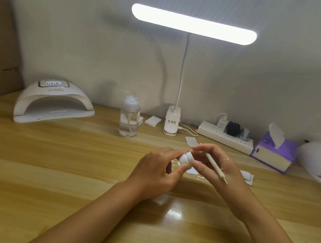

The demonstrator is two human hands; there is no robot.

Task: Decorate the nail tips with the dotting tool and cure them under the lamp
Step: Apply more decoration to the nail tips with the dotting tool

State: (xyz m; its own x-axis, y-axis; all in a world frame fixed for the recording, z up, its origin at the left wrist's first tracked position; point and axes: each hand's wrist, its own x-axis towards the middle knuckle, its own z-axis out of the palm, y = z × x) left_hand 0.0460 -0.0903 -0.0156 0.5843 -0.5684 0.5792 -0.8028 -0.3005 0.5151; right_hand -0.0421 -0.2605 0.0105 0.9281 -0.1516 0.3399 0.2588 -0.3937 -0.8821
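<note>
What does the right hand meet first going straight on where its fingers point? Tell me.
The small white jar, held by the left hand; fingers of the right hand seem to touch it.

Small white jar between left hand and right hand, dotting tool in the right

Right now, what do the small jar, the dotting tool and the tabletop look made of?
Small jar: opaque white, likely plastic, matte, threaded neck. Dotting tool: pale smooth handle, probably plastic; thin dark tip, seemingly metal. Tabletop: wood-grain, whether solid or laminate unclear; glossy, with bright reflections.
</note>
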